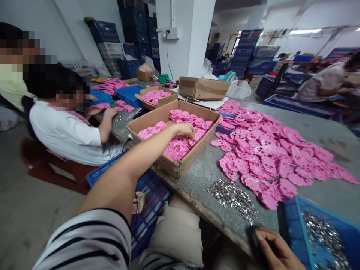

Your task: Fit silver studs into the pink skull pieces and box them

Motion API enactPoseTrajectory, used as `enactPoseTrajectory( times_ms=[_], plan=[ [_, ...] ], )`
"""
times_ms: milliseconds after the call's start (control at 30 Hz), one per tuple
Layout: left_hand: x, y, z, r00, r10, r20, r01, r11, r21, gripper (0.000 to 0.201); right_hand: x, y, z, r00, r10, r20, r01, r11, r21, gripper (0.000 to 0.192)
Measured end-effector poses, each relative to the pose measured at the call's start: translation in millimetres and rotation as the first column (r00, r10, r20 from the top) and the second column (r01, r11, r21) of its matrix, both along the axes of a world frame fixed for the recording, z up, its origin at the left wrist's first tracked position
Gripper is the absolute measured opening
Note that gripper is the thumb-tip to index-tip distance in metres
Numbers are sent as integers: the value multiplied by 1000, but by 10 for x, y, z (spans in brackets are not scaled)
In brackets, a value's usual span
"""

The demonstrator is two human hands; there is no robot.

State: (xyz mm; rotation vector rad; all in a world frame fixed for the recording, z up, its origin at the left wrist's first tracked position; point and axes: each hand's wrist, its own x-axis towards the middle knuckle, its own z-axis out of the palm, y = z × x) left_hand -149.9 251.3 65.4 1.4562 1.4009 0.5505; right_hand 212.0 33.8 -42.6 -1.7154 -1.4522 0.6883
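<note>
From the head view, the person's left hand [186, 131] is stretched far out over an open cardboard box [157, 118] that sits at the near edge of the table [317, 131]. The fingers are curled down into the heap of flat pink parts [177, 147] that fills the box; the grip looks closed around one or a few of them, but the fingertips are buried in the pile, so I cannot tell for sure whether anything is actually pinched. The box stands open-topped and within arm's reach on the left side, which suits it as a bin for the pink pieces, and the parts directly under the hand lie at the near right of the heap, touching the fingers. The right hand [274, 249] rests low at the near table edge, fingers loosely bent and holding nothing that shows, just beside a blue tray [295, 228] of small silvery metal bits and near a loose pile of the same bits [232, 195] on the table. A broad spread of more pink pieces [270, 150] lies to the right of the box, well within reach. Across the table a seated co-worker in a white shirt [62, 131] handles similar pink parts.
</note>
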Motion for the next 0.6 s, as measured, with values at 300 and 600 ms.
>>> enactPoseTrajectory(
  times_ms=[300,600],
  plan=[
    [95,-57,62,930,39,-367,22,987,159,28,-9,5,33,999,17,34,-18,999,32,37],
    [132,-142,203,700,-70,-711,260,952,163,24,-129,-41,11,996,77,-41,-72,990,120,32]
  ],
)
